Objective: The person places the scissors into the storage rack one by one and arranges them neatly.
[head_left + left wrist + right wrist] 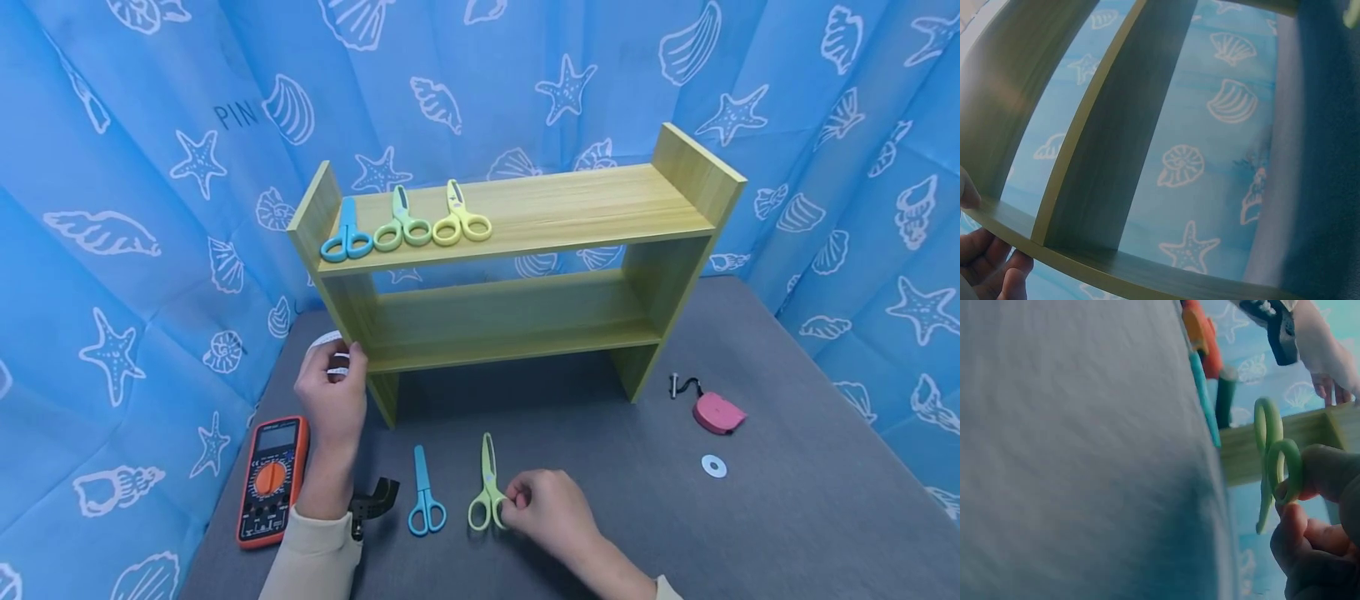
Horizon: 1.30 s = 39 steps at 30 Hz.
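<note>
A light green pair of scissors lies on the grey table in front of a wooden shelf unit. My right hand pinches one of its handle rings; the right wrist view shows the rings lifted slightly between my fingertips. My left hand grips the front edge of the shelf's left side panel, thumb on one face and fingers on the other. A blue pair of scissors lies beside the green pair. On the top shelf lie blue, green and yellow scissors.
An orange multimeter lies at the table's left edge. A white roll shows behind my left hand. A pink tape measure and a small white disc lie right of the shelf. Blue shell-print curtains surround the table.
</note>
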### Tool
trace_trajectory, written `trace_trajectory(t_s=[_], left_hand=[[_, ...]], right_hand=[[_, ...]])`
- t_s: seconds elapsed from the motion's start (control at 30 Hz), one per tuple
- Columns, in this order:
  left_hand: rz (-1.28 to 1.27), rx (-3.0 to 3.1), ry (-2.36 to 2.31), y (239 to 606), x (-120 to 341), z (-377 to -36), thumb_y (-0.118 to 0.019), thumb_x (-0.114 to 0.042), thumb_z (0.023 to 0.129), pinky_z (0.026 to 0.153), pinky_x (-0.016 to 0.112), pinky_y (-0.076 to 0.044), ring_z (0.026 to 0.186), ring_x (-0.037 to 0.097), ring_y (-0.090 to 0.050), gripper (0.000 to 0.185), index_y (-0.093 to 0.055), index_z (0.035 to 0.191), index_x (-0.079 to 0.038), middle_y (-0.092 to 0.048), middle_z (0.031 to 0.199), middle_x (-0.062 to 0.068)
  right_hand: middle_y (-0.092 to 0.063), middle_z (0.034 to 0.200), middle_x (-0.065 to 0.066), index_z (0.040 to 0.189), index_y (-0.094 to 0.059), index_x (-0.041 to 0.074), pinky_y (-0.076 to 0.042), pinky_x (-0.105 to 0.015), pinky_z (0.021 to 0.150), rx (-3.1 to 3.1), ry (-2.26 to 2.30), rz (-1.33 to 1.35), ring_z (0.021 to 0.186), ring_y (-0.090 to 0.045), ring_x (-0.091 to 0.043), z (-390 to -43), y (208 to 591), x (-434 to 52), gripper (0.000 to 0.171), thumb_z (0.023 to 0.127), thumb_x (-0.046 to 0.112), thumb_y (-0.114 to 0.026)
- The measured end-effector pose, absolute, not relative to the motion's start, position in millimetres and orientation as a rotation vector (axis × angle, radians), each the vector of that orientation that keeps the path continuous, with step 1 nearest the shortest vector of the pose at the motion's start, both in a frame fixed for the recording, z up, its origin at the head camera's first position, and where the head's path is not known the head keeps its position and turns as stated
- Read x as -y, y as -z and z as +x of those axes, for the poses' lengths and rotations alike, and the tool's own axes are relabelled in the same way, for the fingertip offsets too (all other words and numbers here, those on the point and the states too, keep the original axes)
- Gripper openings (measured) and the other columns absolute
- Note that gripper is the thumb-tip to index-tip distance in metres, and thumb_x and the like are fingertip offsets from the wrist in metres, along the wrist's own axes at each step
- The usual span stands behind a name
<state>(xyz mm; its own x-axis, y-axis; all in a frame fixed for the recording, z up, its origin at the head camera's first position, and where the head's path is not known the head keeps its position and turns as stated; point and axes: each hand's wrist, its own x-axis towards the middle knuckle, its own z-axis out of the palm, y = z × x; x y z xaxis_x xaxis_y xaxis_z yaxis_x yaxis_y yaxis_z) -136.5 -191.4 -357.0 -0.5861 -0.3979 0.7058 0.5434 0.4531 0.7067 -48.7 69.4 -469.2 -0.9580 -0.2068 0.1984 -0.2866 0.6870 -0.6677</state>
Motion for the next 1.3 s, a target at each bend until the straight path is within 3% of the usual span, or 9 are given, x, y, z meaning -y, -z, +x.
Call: trace_trajectory(t_s=[0.47,0.7,0.93,1.3], left_hand=[[-0.133,1.778,1.282,356.8,191.2,-136.0,-0.065,0.01,0.091,0.068,0.017,-0.047,0.082,0.008,-0.058,0.009,-0.07,0.096,0.015,-0.064,0.091,0.028],[-0.131,1.79,1.257,376.8,202.8,-151.0,-0.068,0.0,0.093,0.067,0.017,-0.048,0.082,0.01,-0.06,0.009,-0.073,0.096,0.007,-0.067,0.092,0.017],[-0.138,1.782,1.26,357.6,191.7,-139.0,-0.066,0.009,0.091,0.067,0.017,-0.046,0.082,0.011,-0.058,0.007,-0.07,0.094,0.014,-0.064,0.09,0.027],[-0.147,1.773,1.263,356.8,191.5,-138.8,-0.066,0.01,0.091,0.067,0.018,-0.046,0.081,0.011,-0.058,0.006,-0.069,0.094,0.014,-0.064,0.089,0.027]], right_hand=[[-0.054,0.063,0.02,0.07,-0.069,0.025,-0.038,-0.023,0.049,2.803,-1.216,0.292,0.047,-0.043,0.0,-46.7,400.3,-93.9,0.016,0.076,0.013,-0.079],[-0.057,0.064,0.017,0.074,-0.072,0.023,-0.039,-0.025,0.046,2.706,-1.262,0.268,0.047,-0.046,-0.005,-43.9,363.7,-106.8,0.017,0.076,0.009,-0.082],[-0.056,0.065,0.013,0.078,-0.074,0.019,-0.035,-0.025,0.043,2.588,-1.219,0.322,0.047,-0.042,-0.007,-42.0,329.2,-117.9,0.018,0.076,0.004,-0.083],[-0.054,0.061,0.009,0.082,-0.076,0.02,-0.031,-0.027,0.042,2.418,-1.225,0.418,0.047,-0.04,-0.012,-47.4,275.5,-135.5,0.022,0.08,-0.001,-0.083]])
